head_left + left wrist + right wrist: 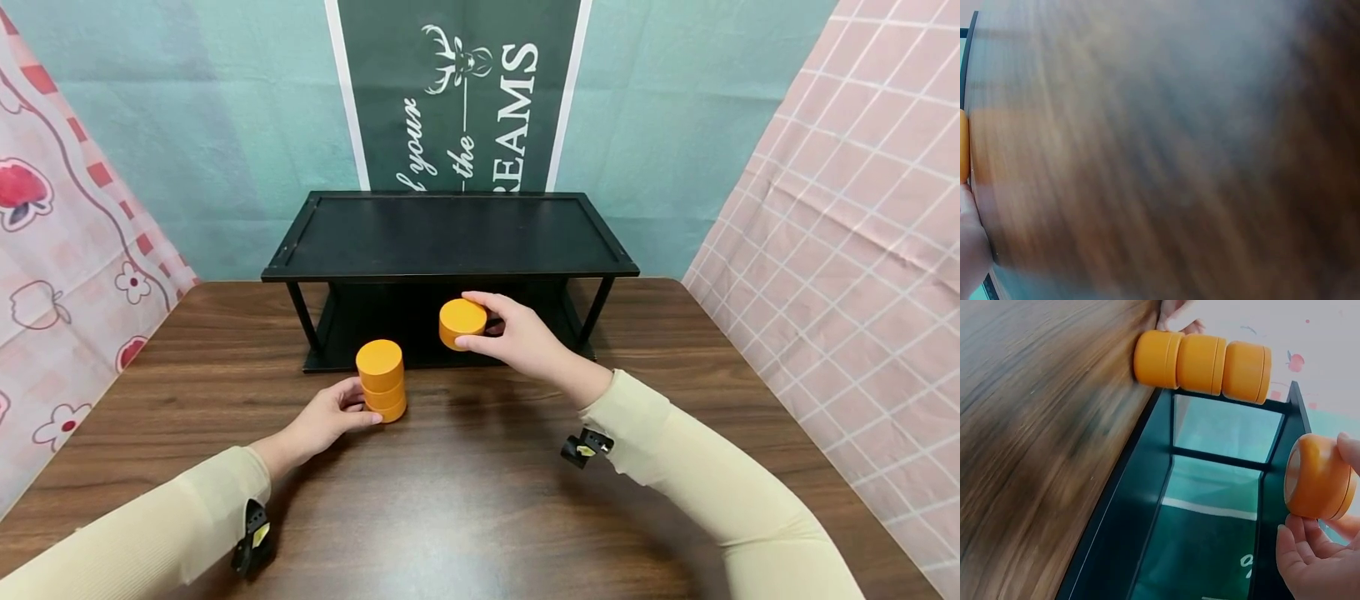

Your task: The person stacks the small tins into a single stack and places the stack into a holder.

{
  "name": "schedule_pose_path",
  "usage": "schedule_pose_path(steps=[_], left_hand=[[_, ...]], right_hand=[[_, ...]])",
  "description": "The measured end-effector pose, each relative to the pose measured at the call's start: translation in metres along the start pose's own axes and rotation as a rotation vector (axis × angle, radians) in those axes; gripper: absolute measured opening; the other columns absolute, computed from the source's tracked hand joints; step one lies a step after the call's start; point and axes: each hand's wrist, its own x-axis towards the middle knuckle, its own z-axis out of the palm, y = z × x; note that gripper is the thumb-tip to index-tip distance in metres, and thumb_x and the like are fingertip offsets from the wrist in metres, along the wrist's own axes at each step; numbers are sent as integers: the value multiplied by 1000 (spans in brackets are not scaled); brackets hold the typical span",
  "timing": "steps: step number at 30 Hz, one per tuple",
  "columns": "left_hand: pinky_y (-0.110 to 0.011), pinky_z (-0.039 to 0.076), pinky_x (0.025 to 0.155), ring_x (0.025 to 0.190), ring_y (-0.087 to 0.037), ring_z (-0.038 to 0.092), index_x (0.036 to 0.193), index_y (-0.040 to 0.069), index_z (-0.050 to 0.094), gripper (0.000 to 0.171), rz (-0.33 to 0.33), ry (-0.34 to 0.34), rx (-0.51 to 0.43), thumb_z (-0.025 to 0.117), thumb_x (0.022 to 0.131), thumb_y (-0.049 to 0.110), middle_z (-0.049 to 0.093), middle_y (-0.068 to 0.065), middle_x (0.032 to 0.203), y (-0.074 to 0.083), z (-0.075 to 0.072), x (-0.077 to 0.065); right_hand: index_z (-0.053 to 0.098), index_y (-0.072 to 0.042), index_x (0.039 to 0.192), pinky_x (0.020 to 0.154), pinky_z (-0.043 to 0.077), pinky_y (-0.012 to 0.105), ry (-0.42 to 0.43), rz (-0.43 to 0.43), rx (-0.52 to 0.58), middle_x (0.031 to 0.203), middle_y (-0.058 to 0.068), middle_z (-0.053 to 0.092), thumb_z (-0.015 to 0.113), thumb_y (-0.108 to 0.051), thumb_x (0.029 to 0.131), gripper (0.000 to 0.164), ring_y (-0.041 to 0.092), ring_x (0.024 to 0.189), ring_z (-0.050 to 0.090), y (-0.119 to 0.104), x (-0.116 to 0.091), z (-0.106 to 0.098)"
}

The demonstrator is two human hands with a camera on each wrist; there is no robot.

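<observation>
Three round orange containers with seamed lids make an upright stack (382, 385) on the wooden table, at the front of a black rack. My left hand (327, 417) grips the stack low down, thumb in front and fingers at its left side. To the right and higher, my right hand (525, 337) pinches another orange container (461, 323) between thumb and fingers. In the right wrist view this held container (1317, 478) is apart from the stack (1200, 365). The left wrist view catches only an edge of an orange container (964, 147) and part of the hand.
The black two-tier rack (450, 237) stands at the back of the table (480, 500), its lower shelf behind the containers. Teal cloth (247, 125) with a dark green printed panel hangs behind it. Patterned pink cloths (847, 250) flank both sides.
</observation>
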Motion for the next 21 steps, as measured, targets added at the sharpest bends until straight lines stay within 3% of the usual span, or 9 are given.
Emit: schedule_pose_path(steps=[6,16,21], left_hand=[[-36,41,97,112,-29,51,128,-6,46,56,8,3,5,71,83,17,55,-19,121,0,1,1],[-44,39,99,113,-30,51,128,-7,45,56,-16,5,-8,71,84,16,55,-20,122,3,0,-1],[-46,38,99,113,-31,51,130,-6,45,58,-23,-1,-12,72,83,17,55,-19,123,2,0,-1]], right_hand=[[47,-11,136,86,48,33,-20,-4,27,127,2,52,73,-29,82,63,15,102,53,-8,8,11],[48,-13,135,88,48,34,-44,-32,33,124,0,53,73,-30,81,63,13,100,54,-20,22,32],[48,-13,135,87,48,29,-64,-40,50,124,0,54,74,-30,80,63,12,97,55,-25,27,44]])
